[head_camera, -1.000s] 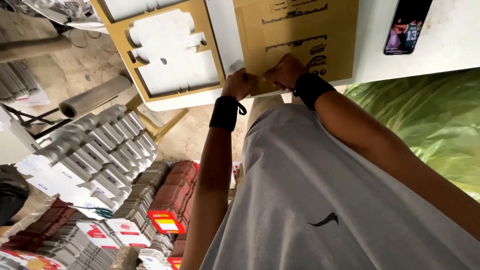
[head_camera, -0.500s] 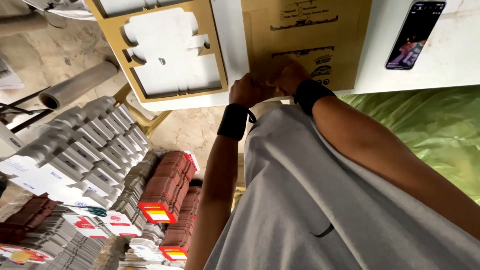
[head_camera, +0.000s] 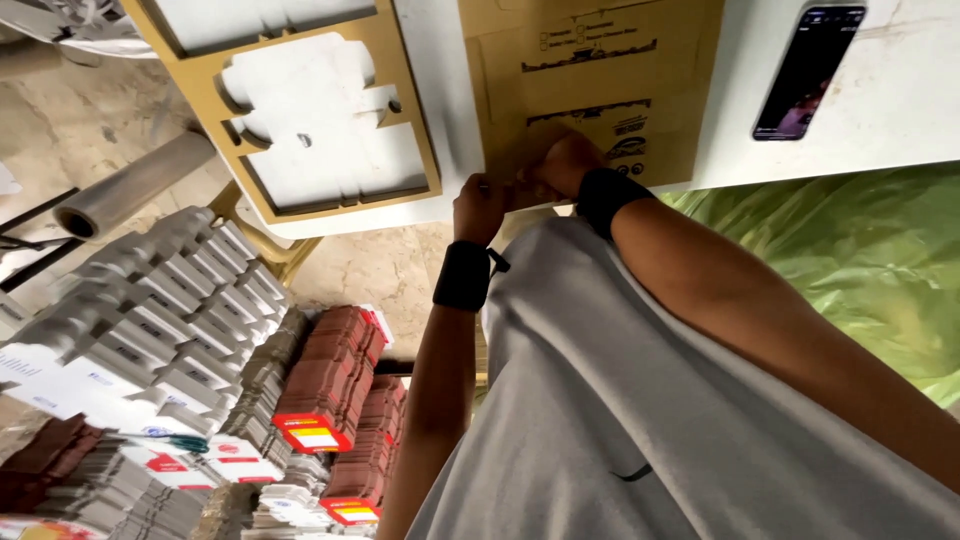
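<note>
A flat brown cardboard sheet with black printing lies on the white table, its near edge at the table's edge. My left hand, with a black wristband, pinches the sheet's near left corner. My right hand, also with a black wristband, is curled on the sheet's near edge right beside the left hand. The fingertips of both hands are hidden. My grey shirt fills the lower right.
A tan die-cut cardboard frame lies left of the sheet. A dark phone rests on the table at the right. Below are a green plastic sheet, a film roll, and stacks of white and red flat boxes.
Both hands have stayed together at the sheet's near edge, and the right hand has slid slightly further onto the sheet. The view has shifted a little.
</note>
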